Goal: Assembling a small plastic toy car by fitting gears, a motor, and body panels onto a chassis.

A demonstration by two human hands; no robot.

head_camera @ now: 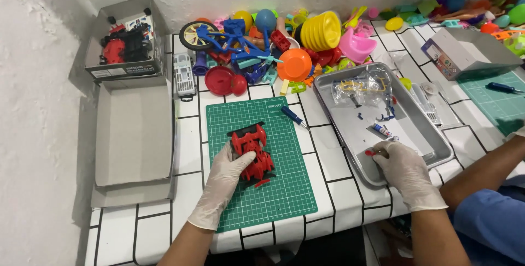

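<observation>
Gloved left hand (228,174) laid over the near side of a red toy car body (252,151), fingers loosely curled around its edge, pinning it to the green cutting mat (284,189). Gloved right hand (403,168) reaching over the near rim of the metal tray (328,83), fingertips pinched narrow on a small red part (370,153). Just beyond that pinch: a small glue tube (381,130), loose blue bits (385,117) and a clear bag of yellow parts (358,86). Beyond the left grip, off the mat's far corner: a blue-handled screwdriver (293,117); farther still, a heap of bright plastic toys (284,42) against the wall. Left of the grip: an open cardboard box (134,135) and another holding a red and black toy (124,44). Judged as early to midway: body apparently partly assembled, bagged pieces unopened, several loose bits not yet fitted.
</observation>
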